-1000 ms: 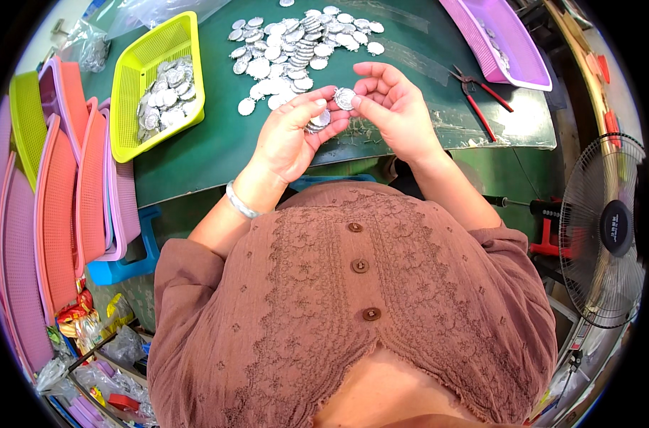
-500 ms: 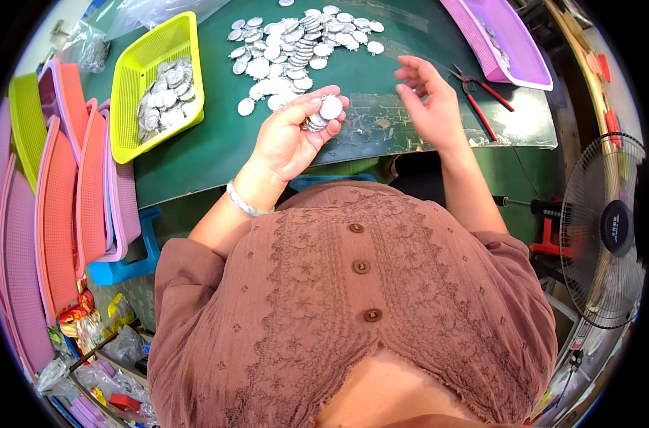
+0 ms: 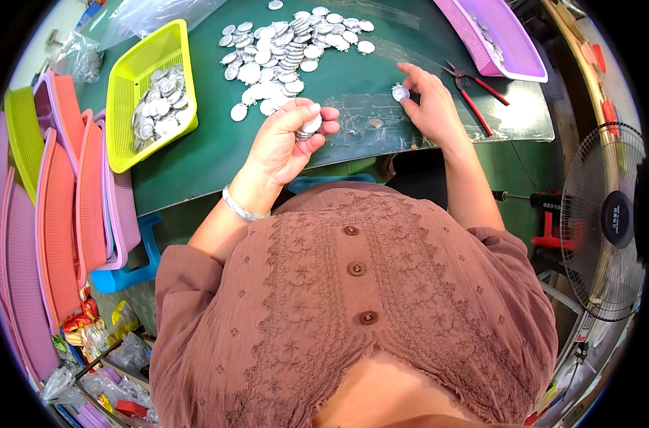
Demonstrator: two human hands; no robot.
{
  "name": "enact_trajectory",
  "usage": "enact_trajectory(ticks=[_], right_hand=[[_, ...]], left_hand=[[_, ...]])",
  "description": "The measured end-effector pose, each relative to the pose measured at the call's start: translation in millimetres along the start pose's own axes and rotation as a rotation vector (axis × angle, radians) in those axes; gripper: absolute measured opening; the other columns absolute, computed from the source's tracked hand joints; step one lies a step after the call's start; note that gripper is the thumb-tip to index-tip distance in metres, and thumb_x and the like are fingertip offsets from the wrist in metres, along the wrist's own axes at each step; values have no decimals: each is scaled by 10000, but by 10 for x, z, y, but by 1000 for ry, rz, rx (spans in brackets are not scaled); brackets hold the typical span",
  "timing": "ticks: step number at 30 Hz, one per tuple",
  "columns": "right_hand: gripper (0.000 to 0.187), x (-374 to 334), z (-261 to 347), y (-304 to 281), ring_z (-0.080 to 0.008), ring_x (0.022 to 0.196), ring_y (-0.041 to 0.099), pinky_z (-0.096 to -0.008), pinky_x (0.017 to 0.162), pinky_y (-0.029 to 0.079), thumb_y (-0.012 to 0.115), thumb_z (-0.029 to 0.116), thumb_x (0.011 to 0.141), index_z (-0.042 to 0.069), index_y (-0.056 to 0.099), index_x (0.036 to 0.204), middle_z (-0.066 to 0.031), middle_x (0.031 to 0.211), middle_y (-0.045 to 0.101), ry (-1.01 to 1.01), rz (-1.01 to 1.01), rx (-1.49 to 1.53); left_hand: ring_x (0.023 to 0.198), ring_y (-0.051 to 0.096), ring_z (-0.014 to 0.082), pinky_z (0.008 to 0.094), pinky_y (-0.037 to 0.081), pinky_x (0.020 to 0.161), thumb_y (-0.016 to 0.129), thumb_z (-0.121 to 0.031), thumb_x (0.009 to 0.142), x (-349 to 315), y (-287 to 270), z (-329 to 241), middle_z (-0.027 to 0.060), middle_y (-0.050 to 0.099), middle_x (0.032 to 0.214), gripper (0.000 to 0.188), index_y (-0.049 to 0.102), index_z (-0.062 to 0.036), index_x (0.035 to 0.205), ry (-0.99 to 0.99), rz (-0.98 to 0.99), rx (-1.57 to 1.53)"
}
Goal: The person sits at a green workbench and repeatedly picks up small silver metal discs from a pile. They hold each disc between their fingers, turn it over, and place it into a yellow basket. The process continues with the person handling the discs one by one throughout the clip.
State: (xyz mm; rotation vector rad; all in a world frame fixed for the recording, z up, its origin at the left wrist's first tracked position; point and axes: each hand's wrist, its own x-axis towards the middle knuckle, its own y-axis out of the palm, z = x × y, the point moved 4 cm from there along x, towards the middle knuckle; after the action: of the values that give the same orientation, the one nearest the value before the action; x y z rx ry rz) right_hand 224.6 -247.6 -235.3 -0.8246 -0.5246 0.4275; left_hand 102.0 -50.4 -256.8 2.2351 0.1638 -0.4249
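My left hand [image 3: 285,139] is curled around a small stack of round silver discs [image 3: 308,126], held above the green table top [image 3: 210,153]. My right hand [image 3: 428,103] reaches out to the right and pinches a single silver disc [image 3: 400,92] against the table. A loose pile of the same silver discs [image 3: 285,43] is spread on the table beyond both hands.
A yellow basket [image 3: 121,85] with several discs stands at the left. A purple tray [image 3: 495,36] sits at the back right, red-handled pliers [image 3: 474,89] beside it. Stacked pink, orange and yellow trays [image 3: 53,214] stand at the left. A floor fan [image 3: 606,221] is at the right.
My right hand has left my left hand, moved to the right and come down on a single disc on the table. My left hand kept its stack and stayed in place.
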Motion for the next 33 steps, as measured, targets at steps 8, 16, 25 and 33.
enact_trajectory(ticks=[8,16,25,33], right_hand=[[464,54,126,198,-46,687,499,-179,613,423,561,-96,697,22,475,1138,5,782,496,218,107,896],[486,32,686,319,-80,790,521,-195,702,450,583,-85,720,-15,432,1176,-31,857,522,189,238,1223],[447,23,763,331,-86,768,548,-196,678,457,594,-31,758,-18,432,1174,-55,881,551,224,266,1213],[392,14,865,375,-90,748,554,-209,691,466,554,-51,774,-32,433,1146,-55,844,552,76,191,1140]], left_hand=[[671,551,123,180,445,506,559,-70,816,-16,72,22,68,571,810,177,523,-31,985,-11,-53,215],[622,535,101,189,410,484,577,-103,822,-40,154,24,45,578,763,127,529,-44,924,36,-62,247],[610,544,97,193,419,486,573,-102,825,-50,88,-7,46,586,757,109,530,-40,904,119,-86,210],[670,586,140,234,496,551,469,-128,880,-59,143,-2,95,602,846,229,533,26,1037,142,-70,143]])
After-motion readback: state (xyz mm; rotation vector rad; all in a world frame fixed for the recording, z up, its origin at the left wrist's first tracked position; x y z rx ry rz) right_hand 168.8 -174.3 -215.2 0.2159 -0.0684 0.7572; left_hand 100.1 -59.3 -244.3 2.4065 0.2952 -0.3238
